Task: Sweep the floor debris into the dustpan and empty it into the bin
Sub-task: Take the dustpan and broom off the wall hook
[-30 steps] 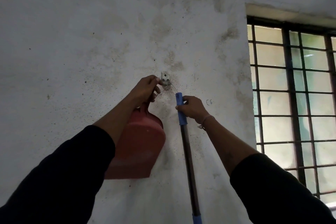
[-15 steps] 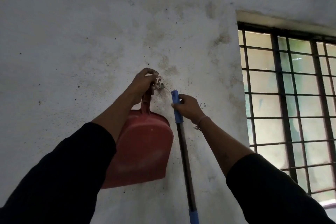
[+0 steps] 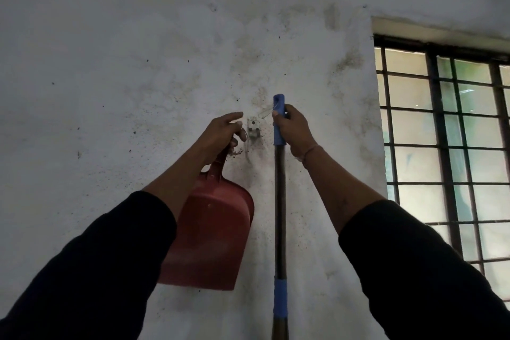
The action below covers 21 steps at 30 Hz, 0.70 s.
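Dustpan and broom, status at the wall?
Left hand holds red dustpan handle beside wall hook. Right hand grips broom handle. Nothing in the way.

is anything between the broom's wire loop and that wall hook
Nothing visible blocks it. The wire loop at the top of the broom handle, gripped by the right hand, sits just up and right of the wall hook with bare wall between. The left hand, holding the dustpan, is on the hook's other side.

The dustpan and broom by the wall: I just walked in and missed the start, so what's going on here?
A person faces a stained wall beside a barred window. The left hand holds the red dustpan by its handle beside a small metal hook. The right hand grips the broom handle by its blue top, upright.
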Motion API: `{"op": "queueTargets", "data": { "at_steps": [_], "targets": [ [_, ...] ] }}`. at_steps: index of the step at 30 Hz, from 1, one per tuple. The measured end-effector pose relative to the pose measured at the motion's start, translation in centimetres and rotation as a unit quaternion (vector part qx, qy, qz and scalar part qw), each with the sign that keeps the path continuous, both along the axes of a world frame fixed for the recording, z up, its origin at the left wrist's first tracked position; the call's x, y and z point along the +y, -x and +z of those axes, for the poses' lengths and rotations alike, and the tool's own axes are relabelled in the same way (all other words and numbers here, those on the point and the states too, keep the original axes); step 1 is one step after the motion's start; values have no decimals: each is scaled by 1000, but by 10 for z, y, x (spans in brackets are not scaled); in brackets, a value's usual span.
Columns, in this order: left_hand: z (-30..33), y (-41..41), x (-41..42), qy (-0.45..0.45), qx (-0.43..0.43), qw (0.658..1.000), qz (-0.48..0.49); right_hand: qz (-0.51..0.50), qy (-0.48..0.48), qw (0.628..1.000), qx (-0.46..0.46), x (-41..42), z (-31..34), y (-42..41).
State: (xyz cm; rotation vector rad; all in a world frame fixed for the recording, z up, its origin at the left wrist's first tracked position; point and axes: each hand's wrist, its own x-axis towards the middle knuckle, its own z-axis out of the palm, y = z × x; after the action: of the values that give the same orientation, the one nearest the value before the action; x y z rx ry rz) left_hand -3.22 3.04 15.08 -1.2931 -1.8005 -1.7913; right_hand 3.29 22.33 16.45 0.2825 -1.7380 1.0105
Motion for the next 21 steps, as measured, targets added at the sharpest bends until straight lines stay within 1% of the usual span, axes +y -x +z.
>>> {"op": "queueTargets", "data": {
  "at_steps": [5, 10, 14, 17, 21],
  "targets": [
    [-5, -1, -9, -10, 9, 998, 55, 1, -2, 1000, -20, 10, -14, -6],
    [-24, -13, -16, 7, -15, 996, 85, -2, -23, 998, -52, 15, -43, -11],
    [-59, -25, -25, 105, -24, 988, 114, -2, -58, 994, -94, 16, -71, -19],
    [-94, -31, -31, 192, -19, 975, 109, -25, -96, 987, -129, 17, -92, -26],
    [-151, -32, -43, 319, -3, 942, 102, -62, -150, 970, -178, 20, -124, -36]
  ]
}}
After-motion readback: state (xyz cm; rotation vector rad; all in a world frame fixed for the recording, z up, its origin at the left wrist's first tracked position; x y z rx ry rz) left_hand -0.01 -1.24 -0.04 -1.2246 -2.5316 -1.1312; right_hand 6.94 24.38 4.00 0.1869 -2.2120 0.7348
